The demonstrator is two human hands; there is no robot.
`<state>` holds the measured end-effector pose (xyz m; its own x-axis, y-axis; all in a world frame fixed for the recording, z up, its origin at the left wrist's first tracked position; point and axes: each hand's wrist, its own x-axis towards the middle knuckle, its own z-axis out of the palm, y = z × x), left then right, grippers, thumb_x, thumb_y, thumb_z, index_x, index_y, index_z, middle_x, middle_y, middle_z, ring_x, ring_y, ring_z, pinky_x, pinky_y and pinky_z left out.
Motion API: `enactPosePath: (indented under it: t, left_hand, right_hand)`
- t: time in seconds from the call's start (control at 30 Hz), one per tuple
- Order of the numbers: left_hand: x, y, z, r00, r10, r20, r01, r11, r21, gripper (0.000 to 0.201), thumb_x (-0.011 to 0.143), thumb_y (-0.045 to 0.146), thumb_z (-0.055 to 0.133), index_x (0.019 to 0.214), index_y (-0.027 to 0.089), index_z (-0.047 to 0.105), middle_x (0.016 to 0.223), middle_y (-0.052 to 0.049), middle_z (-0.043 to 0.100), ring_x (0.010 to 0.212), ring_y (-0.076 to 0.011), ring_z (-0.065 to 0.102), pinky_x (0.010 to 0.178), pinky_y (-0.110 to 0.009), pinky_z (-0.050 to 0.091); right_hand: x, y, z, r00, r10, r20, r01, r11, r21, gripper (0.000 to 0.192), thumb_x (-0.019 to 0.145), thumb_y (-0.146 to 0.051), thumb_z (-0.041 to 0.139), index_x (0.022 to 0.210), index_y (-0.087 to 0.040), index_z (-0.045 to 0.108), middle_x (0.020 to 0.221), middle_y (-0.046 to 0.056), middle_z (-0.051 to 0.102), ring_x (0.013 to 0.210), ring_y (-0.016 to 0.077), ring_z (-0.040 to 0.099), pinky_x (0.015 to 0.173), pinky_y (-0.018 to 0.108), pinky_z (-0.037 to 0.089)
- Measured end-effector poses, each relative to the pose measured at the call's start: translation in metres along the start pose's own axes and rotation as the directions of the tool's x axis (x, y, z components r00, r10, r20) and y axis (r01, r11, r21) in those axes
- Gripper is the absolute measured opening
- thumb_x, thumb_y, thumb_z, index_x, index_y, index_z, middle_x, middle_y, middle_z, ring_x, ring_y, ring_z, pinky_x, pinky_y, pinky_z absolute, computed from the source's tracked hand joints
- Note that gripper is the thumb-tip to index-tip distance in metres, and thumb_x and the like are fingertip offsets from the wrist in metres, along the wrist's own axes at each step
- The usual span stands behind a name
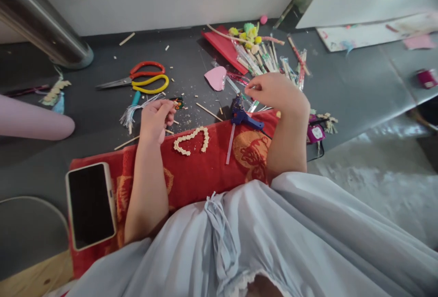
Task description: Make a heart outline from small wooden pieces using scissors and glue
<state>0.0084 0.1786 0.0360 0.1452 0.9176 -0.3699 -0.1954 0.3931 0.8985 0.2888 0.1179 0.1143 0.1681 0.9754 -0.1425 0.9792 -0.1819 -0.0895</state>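
My left hand [156,118] is closed in a pinch over the dark table. Whatever its fingertips hold is too small to make out; a small black and orange piece [179,103] shows just beside them. My right hand [272,89] hangs with curled fingers, thumb and forefinger together, near the tip of a blue glue gun [244,118]. What they grip, if anything, cannot be told. A clear glue stick [230,144] sticks out of the gun's rear. Between my arms, a heart-shaped outline of cream beads or short pieces [191,139], broken at the bottom, lies on the red cloth [205,176].
Scissors [147,78] with red and yellow handles lie behind my left hand. A pink paper heart [216,78], wrapped sticks [260,59] and a red packet [224,46] are at the back. A phone [91,205] rests at left, below a metal post [44,18].
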Motion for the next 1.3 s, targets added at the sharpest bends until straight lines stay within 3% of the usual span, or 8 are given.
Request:
enactPosePath:
  t: [0.23, 0.43, 0.67, 0.9, 1.0, 1.1, 1.2, 1.3]
  left_hand:
    - [0.000, 0.001, 0.000, 1.000, 0.010, -0.010, -0.010, 1.000, 0.017, 0.014, 0.078, 0.009, 0.059, 0.066, 0.014, 0.064, 0.054, 0.003, 0.055, 0.041, -0.0033, 0.044, 0.038, -0.014, 0.029]
    - [0.003, -0.002, 0.000, 0.999, 0.029, 0.015, -0.030, 0.998, 0.060, 0.010, 0.075, 0.012, 0.063, 0.066, 0.015, 0.061, 0.055, 0.004, 0.053, 0.041, -0.0034, 0.043, 0.037, -0.014, 0.029]
    - [0.000, 0.000, 0.001, 1.000, 0.021, 0.009, -0.021, 0.999, 0.040, 0.011, 0.076, 0.011, 0.060, 0.065, 0.015, 0.062, 0.053, 0.004, 0.055, 0.041, -0.0030, 0.043, 0.037, -0.014, 0.029]
    - [0.001, -0.001, 0.000, 1.000, -0.001, 0.012, 0.001, 0.998, 0.055, 0.010, 0.077, 0.013, 0.061, 0.067, 0.014, 0.063, 0.053, 0.004, 0.057, 0.041, -0.0032, 0.045, 0.037, -0.013, 0.031]
    - [0.002, -0.003, 0.000, 1.000, 0.001, 0.021, -0.002, 0.999, 0.039, 0.009, 0.076, 0.014, 0.062, 0.067, 0.014, 0.063, 0.053, 0.004, 0.057, 0.041, -0.0032, 0.045, 0.037, -0.013, 0.031]
    - [0.001, -0.003, 0.000, 0.999, -0.004, 0.038, 0.004, 1.000, 0.019, 0.007, 0.075, 0.015, 0.064, 0.068, 0.014, 0.063, 0.054, 0.004, 0.057, 0.041, -0.0032, 0.045, 0.038, -0.013, 0.030]
    - [-0.001, -0.001, -0.001, 0.998, -0.024, 0.060, 0.025, 1.000, -0.016, 0.006, 0.073, 0.018, 0.065, 0.069, 0.014, 0.063, 0.055, 0.005, 0.055, 0.042, -0.0026, 0.044, 0.038, -0.012, 0.029]
    - [-0.003, -0.001, -0.003, 0.997, -0.036, 0.074, 0.041, 0.998, -0.055, 0.006, 0.072, 0.018, 0.066, 0.069, 0.015, 0.062, 0.056, 0.005, 0.055, 0.043, -0.0021, 0.044, 0.039, -0.012, 0.030]
  right_hand:
    - [-0.048, 0.013, 0.022, 0.987, 0.064, 0.150, -0.052, 0.995, -0.088, 0.033, 0.092, -0.036, 0.058, 0.115, -0.017, 0.071, 0.102, 0.010, 0.077, 0.093, 0.0248, 0.067, 0.078, 0.033, 0.045]
    - [-0.067, 0.000, 0.059, 0.994, 0.097, 0.049, -0.090, 0.989, -0.116, 0.040, 0.092, -0.039, 0.061, 0.121, -0.012, 0.064, 0.113, 0.018, 0.070, 0.110, 0.0326, 0.062, 0.096, 0.041, 0.044]
    - [-0.062, -0.005, 0.077, 0.993, 0.110, -0.031, -0.110, 0.994, -0.015, 0.035, 0.090, -0.026, 0.057, 0.120, -0.009, 0.062, 0.115, 0.020, 0.067, 0.113, 0.0347, 0.061, 0.102, 0.045, 0.045]
    - [-0.065, 0.026, 0.081, 0.975, 0.082, -0.207, -0.013, 0.948, 0.317, 0.039, 0.087, -0.030, 0.055, 0.121, -0.012, 0.060, 0.120, 0.019, 0.067, 0.114, 0.0322, 0.061, 0.104, 0.050, 0.046]
    - [-0.068, 0.035, 0.079, 0.959, 0.133, -0.249, 0.046, 0.796, 0.603, 0.043, 0.088, -0.042, 0.057, 0.124, -0.018, 0.057, 0.120, 0.014, 0.068, 0.109, 0.0275, 0.063, 0.101, 0.049, 0.050]
    - [-0.069, 0.028, 0.077, 0.969, 0.154, -0.194, 0.105, 0.457, 0.883, 0.049, 0.088, -0.056, 0.059, 0.128, -0.028, 0.052, 0.116, 0.006, 0.069, 0.100, 0.0220, 0.068, 0.094, 0.042, 0.055]
    - [-0.068, 0.008, 0.074, 0.984, 0.111, -0.139, 0.117, 0.184, 0.976, 0.052, 0.081, -0.069, 0.064, 0.115, -0.030, 0.058, 0.104, 0.002, 0.069, 0.081, 0.0188, 0.069, 0.081, 0.038, 0.058]
    - [-0.064, -0.017, 0.070, 0.996, 0.007, -0.089, 0.088, 0.063, 0.994, 0.044, 0.081, -0.066, 0.068, 0.099, -0.026, 0.062, 0.086, -0.001, 0.065, 0.063, 0.0117, 0.058, 0.064, 0.030, 0.051]
